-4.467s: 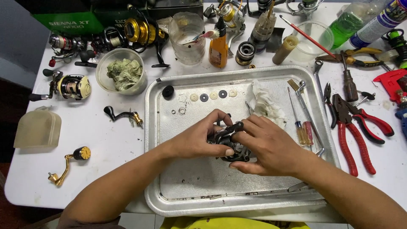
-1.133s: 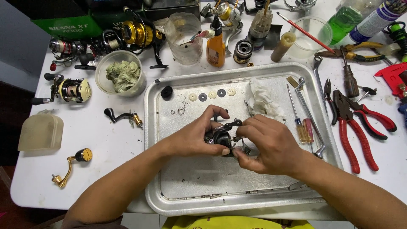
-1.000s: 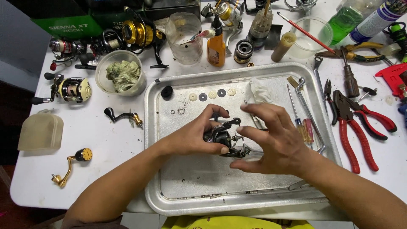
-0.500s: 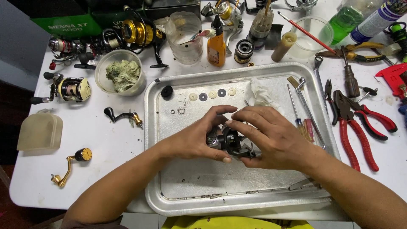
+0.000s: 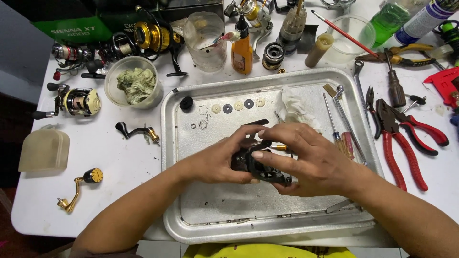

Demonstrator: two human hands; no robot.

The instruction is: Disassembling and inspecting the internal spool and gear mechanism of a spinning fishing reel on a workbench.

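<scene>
Centrally, glossy black reel body (image 5: 256, 162) in both hands

Bright, even light; sharp throughout, edges perhaps slightly bowed.

Most of the dark reel body (image 5: 260, 165) is covered by the left hand (image 5: 217, 162) and the right hand (image 5: 311, 160), so its shape cannot be made out. The green bottle (image 5: 389, 19) and white bottle (image 5: 420, 21) are cut off by the top edge, and the red tool (image 5: 447, 86) by the right edge. The small washers (image 5: 203, 125) on the tray (image 5: 191, 200) are too tiny to tell apart.
</scene>
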